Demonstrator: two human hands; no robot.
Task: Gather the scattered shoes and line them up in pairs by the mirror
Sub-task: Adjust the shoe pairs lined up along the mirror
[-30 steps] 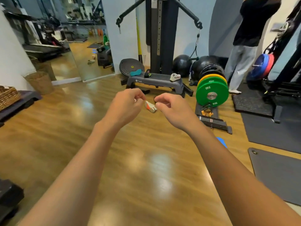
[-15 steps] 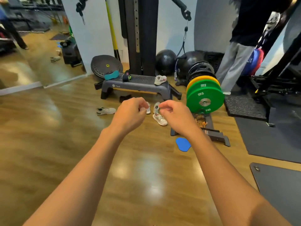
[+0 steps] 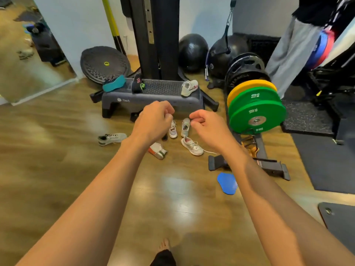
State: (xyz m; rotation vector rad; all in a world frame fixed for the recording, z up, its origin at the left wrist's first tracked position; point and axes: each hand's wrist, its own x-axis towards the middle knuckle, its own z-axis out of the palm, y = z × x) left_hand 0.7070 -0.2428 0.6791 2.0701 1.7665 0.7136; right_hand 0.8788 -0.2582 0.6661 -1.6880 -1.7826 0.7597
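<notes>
Several shoes lie scattered on the wood floor before a grey step platform (image 3: 153, 100): a grey shoe (image 3: 112, 138) at the left, an orange-soled shoe (image 3: 157, 150) on its side, and three white shoes (image 3: 192, 145) close together. On the platform stand a white shoe (image 3: 189, 87), a black shoe (image 3: 137, 83) and a teal-soled shoe (image 3: 114, 85). The mirror (image 3: 28, 60) is at the far left. My left hand (image 3: 153, 120) and my right hand (image 3: 207, 123) hover side by side above the floor shoes, fingers curled, holding nothing.
Green and yellow weight plates (image 3: 257, 112) sit on a low rack at the right, with a blue insole (image 3: 227, 182) in front. A cable machine column (image 3: 153, 35), black balls (image 3: 193, 52) and a balance disc (image 3: 104, 64) stand behind. A person (image 3: 292, 47) stands back right. Black mats (image 3: 326, 164) lie right.
The view has dropped and come closer to the platform, bringing the floor shoes into sight. Both hands stay raised and curled, slightly further apart.
</notes>
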